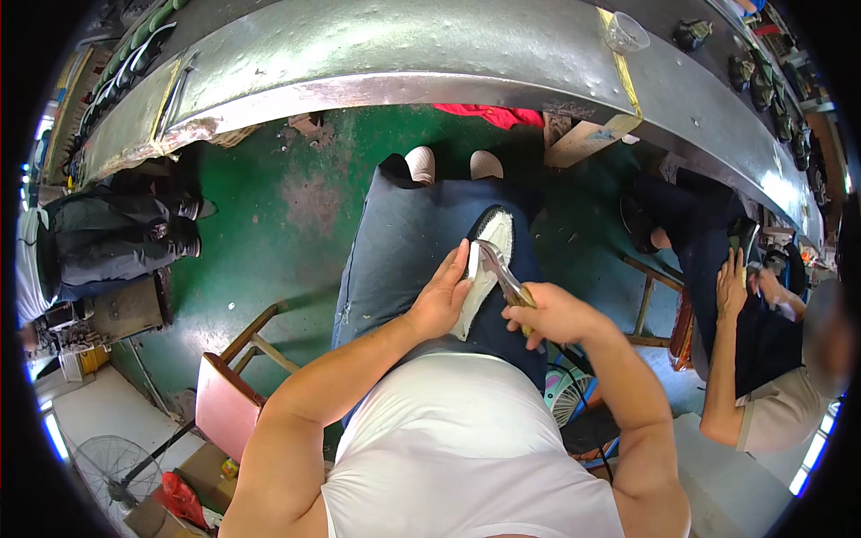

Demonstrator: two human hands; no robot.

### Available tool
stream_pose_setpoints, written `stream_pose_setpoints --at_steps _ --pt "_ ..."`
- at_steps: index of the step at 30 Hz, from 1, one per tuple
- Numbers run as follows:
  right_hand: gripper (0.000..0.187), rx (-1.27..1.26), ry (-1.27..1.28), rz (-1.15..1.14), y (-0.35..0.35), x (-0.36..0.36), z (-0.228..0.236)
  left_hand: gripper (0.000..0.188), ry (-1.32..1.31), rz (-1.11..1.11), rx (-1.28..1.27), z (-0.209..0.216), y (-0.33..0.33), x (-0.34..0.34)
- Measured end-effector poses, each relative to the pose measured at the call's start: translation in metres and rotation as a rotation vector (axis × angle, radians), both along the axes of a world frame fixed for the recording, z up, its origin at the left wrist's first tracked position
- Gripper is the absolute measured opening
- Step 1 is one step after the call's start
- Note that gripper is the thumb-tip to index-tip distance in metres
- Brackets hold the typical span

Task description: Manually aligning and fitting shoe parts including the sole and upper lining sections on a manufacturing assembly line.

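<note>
A shoe (pixel 499 233) lies bottom up on my lap, its whitish underside showing with a dark edge round the toe. My left hand (pixel 436 298) grips it from the left, fingers along the side and thumb near the underside. In my right hand (pixel 560 316) are metal pliers (pixel 495 264), its fingers closed round the yellowish handles. The pliers' head rests over the middle of the shoe at its left edge, close to my left fingertips. Whether the jaws pinch any material cannot be made out.
A metal-topped bench (pixel 359 63) curves across the front, with a clear plastic cup (pixel 626 32) on it. One co-worker (pixel 762 359) sits at the right; another person's legs (pixel 117 235) show at the left. A pink-seated chair (pixel 226 405) and standing fan (pixel 112 484) are at lower left.
</note>
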State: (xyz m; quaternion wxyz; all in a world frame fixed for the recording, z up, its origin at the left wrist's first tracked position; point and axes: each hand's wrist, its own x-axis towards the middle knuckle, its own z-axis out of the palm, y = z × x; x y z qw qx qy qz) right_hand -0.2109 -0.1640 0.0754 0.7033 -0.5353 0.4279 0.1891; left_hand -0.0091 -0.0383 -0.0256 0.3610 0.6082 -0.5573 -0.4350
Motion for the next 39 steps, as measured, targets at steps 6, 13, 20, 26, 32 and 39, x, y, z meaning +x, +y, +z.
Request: stream_pose_setpoints --at_steps 6,13,20,26,32,39 --pt "0.015 -0.250 -0.142 -0.270 0.047 0.015 -0.057 0.070 -0.037 0.019 -0.069 -0.013 -0.007 0.006" --pt "0.021 -0.005 -0.248 -0.464 0.058 0.007 -0.067 0.069 -0.179 -0.081 -0.022 0.010 -0.019 0.010" --pt "0.034 0.553 -0.325 -0.401 -0.002 -0.054 -0.052 0.056 -0.371 -0.138 0.216 0.041 -0.025 -0.001" --pt "0.029 0.168 -0.104 -0.204 -0.015 -0.053 -0.023 0.059 -0.341 -0.189 0.283 0.042 -0.024 0.006" --pt "0.027 -0.363 0.073 0.284 -0.008 -0.023 0.014 0.072 -0.088 -0.084 0.275 0.027 -0.020 0.009" --pt "0.022 -0.955 0.030 0.519 -0.008 -0.017 0.011 0.071 -0.060 -0.066 0.274 0.023 -0.021 0.009"
